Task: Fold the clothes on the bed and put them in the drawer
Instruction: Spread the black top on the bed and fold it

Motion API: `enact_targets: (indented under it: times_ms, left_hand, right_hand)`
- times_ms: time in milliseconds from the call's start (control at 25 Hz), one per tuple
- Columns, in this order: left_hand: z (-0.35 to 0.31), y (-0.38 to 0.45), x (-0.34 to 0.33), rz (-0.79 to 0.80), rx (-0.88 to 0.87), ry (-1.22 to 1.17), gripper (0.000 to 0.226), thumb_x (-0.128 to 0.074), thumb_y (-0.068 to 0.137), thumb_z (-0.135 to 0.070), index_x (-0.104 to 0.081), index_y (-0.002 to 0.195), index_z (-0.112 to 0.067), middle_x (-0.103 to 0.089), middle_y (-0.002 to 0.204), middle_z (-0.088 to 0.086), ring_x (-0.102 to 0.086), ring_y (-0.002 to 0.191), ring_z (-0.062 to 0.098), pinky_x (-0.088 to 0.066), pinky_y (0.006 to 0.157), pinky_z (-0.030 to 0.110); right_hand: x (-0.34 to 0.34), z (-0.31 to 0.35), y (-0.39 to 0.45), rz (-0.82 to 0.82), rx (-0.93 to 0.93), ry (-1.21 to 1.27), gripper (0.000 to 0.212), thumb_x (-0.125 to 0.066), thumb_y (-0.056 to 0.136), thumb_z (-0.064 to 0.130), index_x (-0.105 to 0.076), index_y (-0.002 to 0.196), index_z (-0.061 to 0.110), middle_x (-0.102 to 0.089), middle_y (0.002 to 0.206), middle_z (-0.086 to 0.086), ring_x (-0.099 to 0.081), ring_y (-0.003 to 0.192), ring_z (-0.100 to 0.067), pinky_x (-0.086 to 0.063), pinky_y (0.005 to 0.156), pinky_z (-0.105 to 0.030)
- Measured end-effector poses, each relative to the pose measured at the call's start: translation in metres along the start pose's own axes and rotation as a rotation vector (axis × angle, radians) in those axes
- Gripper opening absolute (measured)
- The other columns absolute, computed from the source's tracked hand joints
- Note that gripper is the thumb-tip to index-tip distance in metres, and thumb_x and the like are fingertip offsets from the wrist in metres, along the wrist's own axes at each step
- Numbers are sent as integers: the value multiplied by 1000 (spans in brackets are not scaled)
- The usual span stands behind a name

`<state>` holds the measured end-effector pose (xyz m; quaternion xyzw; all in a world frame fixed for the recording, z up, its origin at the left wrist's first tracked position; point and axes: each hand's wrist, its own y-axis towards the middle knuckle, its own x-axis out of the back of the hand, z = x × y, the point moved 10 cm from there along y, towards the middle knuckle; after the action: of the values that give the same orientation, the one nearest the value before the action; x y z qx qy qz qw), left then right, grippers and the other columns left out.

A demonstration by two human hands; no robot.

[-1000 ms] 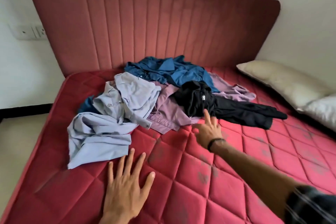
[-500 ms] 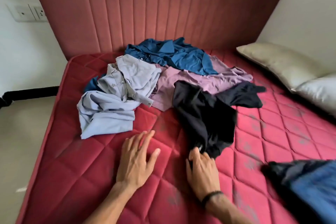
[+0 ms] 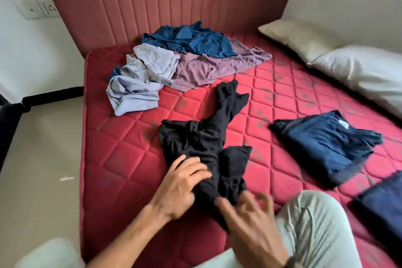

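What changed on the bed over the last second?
The crumpled black garment was dragged out of the pile toward the person. The left hand, earlier flat on the red quilted mattress, now grips it; the blurred right hand touches its near end. The light blue shirt, mauve shirt and dark blue shirt stayed put.

A home bedroom is showing: a red quilted mattress (image 3: 121,159), padded headboard (image 3: 165,0), and pillows (image 3: 356,72) lying along the mattress's right edge.

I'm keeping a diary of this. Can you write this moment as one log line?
left hand grips black garment | right hand blurred at its near end | unfolded pile beyond
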<state>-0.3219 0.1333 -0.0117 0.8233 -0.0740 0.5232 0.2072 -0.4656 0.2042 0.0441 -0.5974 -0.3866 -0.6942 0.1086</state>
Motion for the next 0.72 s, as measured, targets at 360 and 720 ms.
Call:
enact_targets:
  times_ms: [360, 720]
  left_hand:
    - [-50, 89, 264, -230, 48, 71, 38, -86, 73, -42, -69, 104, -27, -72, 87, -13, -68, 82, 6, -49, 78, 18]
    - [-36, 59, 573, -520, 344, 80, 10, -85, 83, -29, -78, 90, -30, -76, 88, -7, -71, 90, 13, -53, 83, 28]
  right_hand:
    - [199, -188, 166, -407, -375, 426, 23, -70, 70, 10, -60, 88, 21, -63, 82, 0, -62, 81, -27, -50, 76, -39]
    - [393, -198, 286, -248, -145, 181, 37, -88, 68, 55, -64, 72, 27, -64, 67, 6, -59, 65, -17, -39, 56, -28]
